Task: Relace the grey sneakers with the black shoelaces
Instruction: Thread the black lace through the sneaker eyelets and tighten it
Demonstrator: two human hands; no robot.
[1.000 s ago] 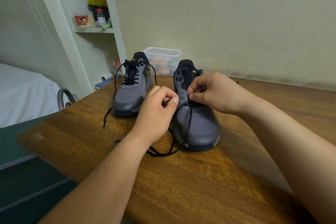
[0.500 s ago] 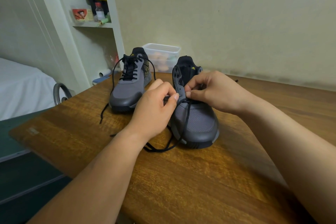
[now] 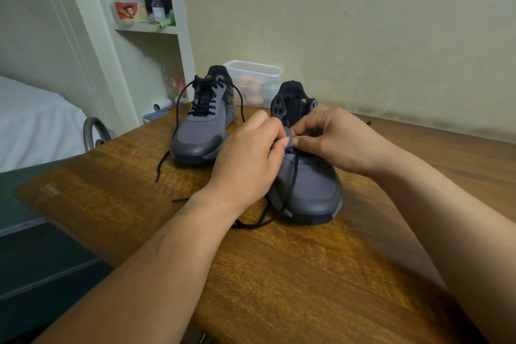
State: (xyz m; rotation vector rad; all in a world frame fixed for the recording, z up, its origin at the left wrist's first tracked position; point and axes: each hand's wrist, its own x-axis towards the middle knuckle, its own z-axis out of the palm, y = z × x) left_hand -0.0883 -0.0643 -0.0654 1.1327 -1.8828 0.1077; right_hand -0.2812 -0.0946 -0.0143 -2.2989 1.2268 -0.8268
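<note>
Two grey sneakers stand on the wooden table (image 3: 307, 274), toes toward me. The left sneaker (image 3: 201, 131) is laced with a black lace whose loose ends trail onto the table. The right sneaker (image 3: 310, 187) has only its lowest eyelets threaded. Its black shoelace (image 3: 290, 193) hangs down over the toe and loops on the table. My left hand (image 3: 248, 162) pinches the lace and the sneaker's left eyelet flap. My right hand (image 3: 335, 139) pinches the lace at the same spot from the right. The fingertips of both hands meet over the lower eyelets.
A clear plastic container (image 3: 255, 79) with pale contents stands behind the sneakers against the wall. A white shelf unit (image 3: 156, 28) holds a small bottle and boxes at the back left. A bed (image 3: 33, 120) lies left of the table, beyond its left edge.
Both hands stay pinched at the right sneaker's lower eyelets, shifting only slightly. The view has drifted a little.
</note>
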